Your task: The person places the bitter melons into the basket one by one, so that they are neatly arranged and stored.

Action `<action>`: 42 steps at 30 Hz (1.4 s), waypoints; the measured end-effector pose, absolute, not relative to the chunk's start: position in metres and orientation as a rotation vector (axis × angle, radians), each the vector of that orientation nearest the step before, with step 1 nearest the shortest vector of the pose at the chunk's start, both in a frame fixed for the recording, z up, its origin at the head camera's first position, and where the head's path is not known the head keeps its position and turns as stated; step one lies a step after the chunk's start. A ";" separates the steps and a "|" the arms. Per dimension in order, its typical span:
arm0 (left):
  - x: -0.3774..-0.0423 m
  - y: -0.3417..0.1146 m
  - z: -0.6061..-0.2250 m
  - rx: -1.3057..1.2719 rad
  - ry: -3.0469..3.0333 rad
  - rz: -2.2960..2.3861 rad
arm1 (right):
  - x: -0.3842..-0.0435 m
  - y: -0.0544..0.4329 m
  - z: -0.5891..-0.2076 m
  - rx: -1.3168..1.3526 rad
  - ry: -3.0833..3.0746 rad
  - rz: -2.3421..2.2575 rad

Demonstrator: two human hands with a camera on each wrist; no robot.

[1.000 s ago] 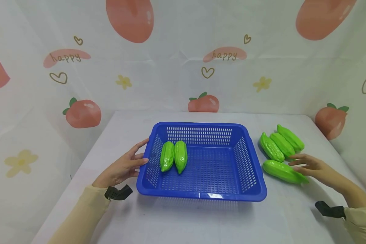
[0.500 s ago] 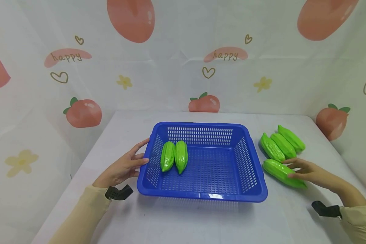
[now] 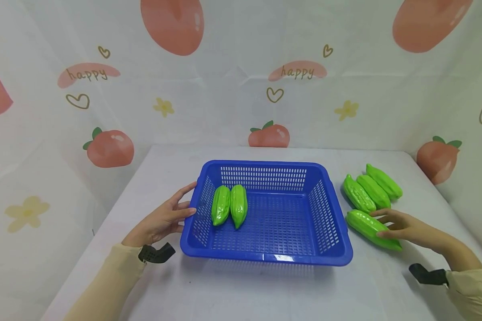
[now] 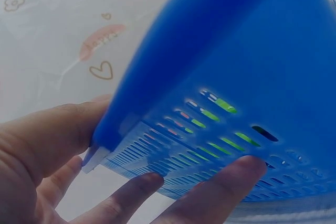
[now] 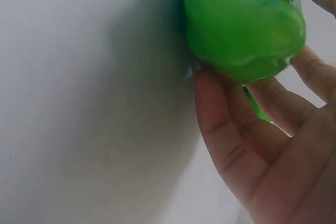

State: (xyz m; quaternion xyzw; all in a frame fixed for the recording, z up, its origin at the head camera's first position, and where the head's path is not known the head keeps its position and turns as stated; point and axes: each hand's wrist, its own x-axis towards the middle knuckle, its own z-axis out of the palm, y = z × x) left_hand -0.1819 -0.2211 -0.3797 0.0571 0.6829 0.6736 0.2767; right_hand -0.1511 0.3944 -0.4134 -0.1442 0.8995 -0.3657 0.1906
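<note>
My right hand [image 3: 405, 229] has its thumb on the near side and its fingers on the far side of a green bitter melon [image 3: 363, 223] lying on the table right of the basket. In the right wrist view, the fingers curl round the end of the bitter melon [image 5: 247, 24]. My left hand [image 3: 160, 220] touches the left side of a blue plastic basket [image 3: 265, 258]. Its spread fingers [image 4: 210, 192] rest against the slotted outer wall in the left wrist view, with the thumb at the rim. Two bitter melons [image 3: 229, 206] lie side by side inside the basket's left part.
Three more bitter melons [image 3: 372, 191] lie together beyond my right hand, close to the held one. White cloth covers the table [image 3: 233, 294]. Behind it hangs a white backdrop [image 3: 221, 107] printed with peaches, hearts and flowers.
My right hand has shifted slightly left and taken hold of the near bitter melon, whose right end has swung a little towards me. The left hand and the basket look unchanged.
</note>
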 end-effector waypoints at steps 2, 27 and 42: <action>-0.182 -0.221 -0.380 0.156 1.831 1.809 | -0.150 0.395 -0.413 -0.429 2.553 -1.027; -0.183 -0.221 -0.380 0.150 1.843 1.800 | -0.158 0.384 -0.354 -0.446 2.792 -1.187; -0.182 -0.223 -0.381 0.134 1.839 1.804 | -0.169 0.335 -0.320 -0.496 2.705 -1.369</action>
